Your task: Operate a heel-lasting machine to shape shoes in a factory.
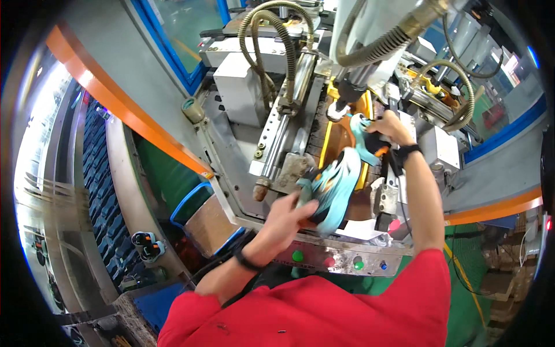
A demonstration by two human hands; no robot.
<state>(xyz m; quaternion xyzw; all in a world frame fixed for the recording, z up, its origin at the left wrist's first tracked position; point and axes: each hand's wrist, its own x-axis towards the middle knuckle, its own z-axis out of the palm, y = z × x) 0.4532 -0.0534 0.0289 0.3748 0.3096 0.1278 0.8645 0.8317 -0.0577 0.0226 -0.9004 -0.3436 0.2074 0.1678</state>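
Observation:
A light blue and white shoe, smeared by motion, tilts over the front of the press machine. My left hand is closed on its near left end, with the fingertips partly hidden. Just beyond it, a second light blue shoe with black and orange parts is in the grip of my right hand. That shoe lies against the yellow-edged fixture of the machine, under a dark press head.
A metal cylinder stands left of the shoes, with ribbed hoses above. The control panel with coloured buttons crosses in front of me. At left are a conveyor with another shoe beside it, and a blue-edged wooden stool.

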